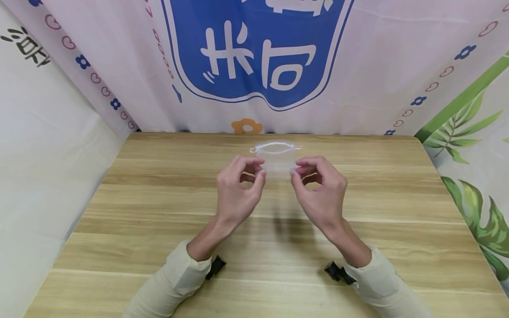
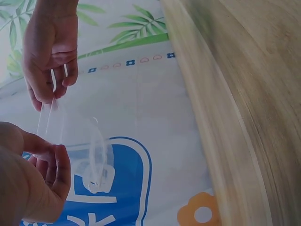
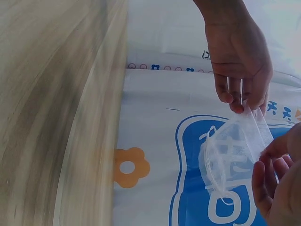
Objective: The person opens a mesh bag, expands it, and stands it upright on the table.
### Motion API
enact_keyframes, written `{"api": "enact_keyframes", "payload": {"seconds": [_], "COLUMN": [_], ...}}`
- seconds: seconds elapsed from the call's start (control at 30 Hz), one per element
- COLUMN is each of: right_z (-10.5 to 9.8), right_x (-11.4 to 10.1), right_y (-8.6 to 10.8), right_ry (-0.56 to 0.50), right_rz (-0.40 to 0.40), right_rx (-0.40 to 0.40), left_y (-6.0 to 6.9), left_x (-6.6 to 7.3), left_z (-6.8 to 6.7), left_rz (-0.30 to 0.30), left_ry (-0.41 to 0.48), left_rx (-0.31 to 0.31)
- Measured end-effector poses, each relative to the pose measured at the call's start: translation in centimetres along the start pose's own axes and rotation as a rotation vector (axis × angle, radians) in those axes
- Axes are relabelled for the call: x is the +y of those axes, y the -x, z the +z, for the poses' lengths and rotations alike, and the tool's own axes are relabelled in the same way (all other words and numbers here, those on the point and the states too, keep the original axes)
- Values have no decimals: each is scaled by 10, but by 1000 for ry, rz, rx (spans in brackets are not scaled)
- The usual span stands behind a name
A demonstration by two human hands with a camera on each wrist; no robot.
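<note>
A small, sheer white drawstring pouch (image 1: 276, 164) is held up over the far part of the table, its drawstring edge away from me. My left hand (image 1: 240, 185) pinches one lower corner between thumb and fingers. At the opposite corner my right hand (image 1: 322, 187) does the same, so the pouch spans the gap between both hands. In the left wrist view the pouch (image 2: 98, 153) hangs with its cord loop bowed. From the right wrist, the see-through mesh pouch (image 3: 230, 157) shows cord ends at its drawstring edge. Whether anything is inside I cannot tell.
A wooden table (image 1: 167, 238) lies beneath the hands. Behind it hangs a printed cloth (image 1: 366, 88) with a blue emblem, and a leaf-patterned cloth (image 1: 477, 190) is on the right. Small black devices (image 1: 216, 267) sit by both sleeve cuffs.
</note>
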State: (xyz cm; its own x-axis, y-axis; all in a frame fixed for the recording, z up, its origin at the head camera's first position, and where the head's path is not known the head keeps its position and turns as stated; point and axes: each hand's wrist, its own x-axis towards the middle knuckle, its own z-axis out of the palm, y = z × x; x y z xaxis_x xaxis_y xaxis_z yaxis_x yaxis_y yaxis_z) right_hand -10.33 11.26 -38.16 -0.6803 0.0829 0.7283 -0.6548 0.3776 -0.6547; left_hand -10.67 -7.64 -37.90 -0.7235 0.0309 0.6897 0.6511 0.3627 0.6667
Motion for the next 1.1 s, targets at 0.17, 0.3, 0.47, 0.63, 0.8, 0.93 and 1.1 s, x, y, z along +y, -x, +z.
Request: {"api": "enact_keyframes", "payload": {"seconds": [0.17, 0.3, 0.47, 0.63, 0.8, 0.93, 1.1], "right_z": [3, 3, 1, -1, -2, -1, 0], "right_x": [-2, -2, -1, 0, 1, -1, -3], "right_y": [1, 0, -1, 0, 1, 2, 3], "right_ry": [14, 20, 17, -6, -32, -37, -24], "right_rz": [-13, -20, 1, 52, 81, 81, 81], "right_rx": [52, 65, 34, -48, -73, -63, -61], "left_y": [1, 1, 2, 3, 2, 2, 3], "left_x": [-1, -1, 0, 0, 1, 1, 1], "left_z": [1, 2, 2, 2, 1, 1, 2], "left_rz": [30, 36, -4, -53, -68, -54, -38], "left_ry": [-37, -55, -44, 10, 53, 45, 45], "left_rx": [6, 12, -19, -51, -55, -47, -26]}}
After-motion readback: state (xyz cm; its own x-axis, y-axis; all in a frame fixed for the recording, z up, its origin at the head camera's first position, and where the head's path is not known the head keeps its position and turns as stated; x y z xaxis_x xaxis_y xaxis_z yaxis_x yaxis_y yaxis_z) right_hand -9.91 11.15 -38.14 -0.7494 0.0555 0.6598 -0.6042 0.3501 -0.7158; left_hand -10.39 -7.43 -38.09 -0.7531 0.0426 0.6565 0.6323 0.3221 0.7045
